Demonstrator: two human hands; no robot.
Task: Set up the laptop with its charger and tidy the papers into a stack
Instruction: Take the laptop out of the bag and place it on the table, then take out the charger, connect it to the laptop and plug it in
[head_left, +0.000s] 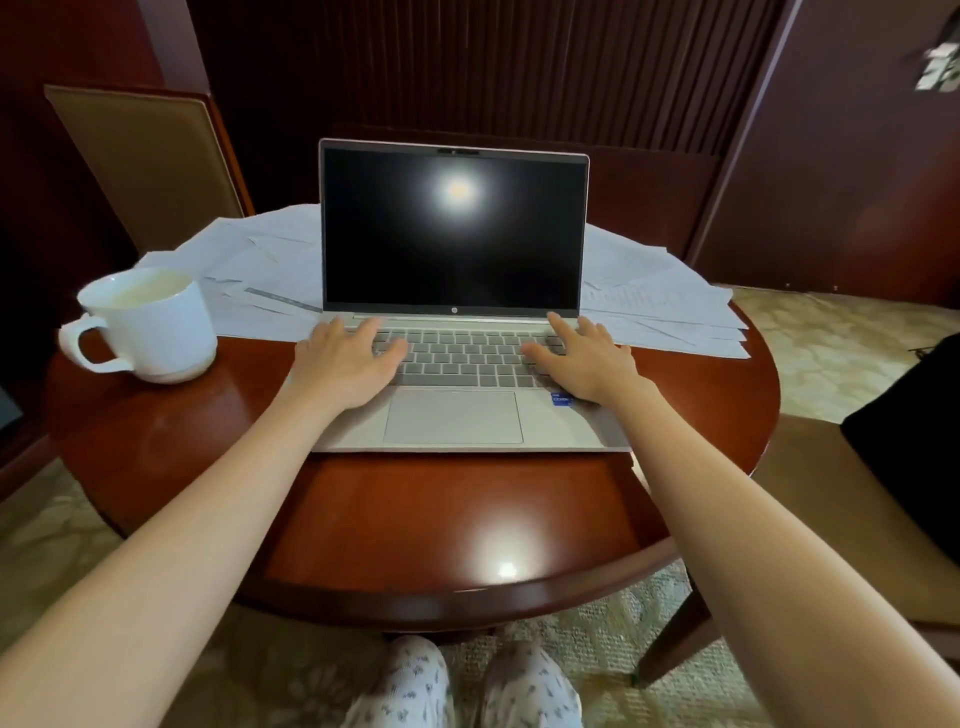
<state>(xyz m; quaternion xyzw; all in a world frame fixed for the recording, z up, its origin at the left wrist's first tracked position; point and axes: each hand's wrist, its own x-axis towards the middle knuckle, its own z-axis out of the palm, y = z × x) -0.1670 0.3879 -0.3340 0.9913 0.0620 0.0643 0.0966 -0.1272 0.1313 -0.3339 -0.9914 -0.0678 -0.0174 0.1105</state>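
A silver laptop (453, 415) stands open on the round wooden table (415, 519), its screen dark. My left hand (343, 364) lies flat on the left side of the keyboard, fingers spread. My right hand (584, 361) rests the same way on the keyboard's right side. Neither hand holds anything. Loose white papers (665, 306) are spread under and behind the laptop, to both its left and its right. No charger is in view.
A white mug (148, 327) stands at the table's left edge, next to the papers. A chair with a tan back (150, 161) is behind the table on the left. Another chair with something black (914, 431) on it is at the right.
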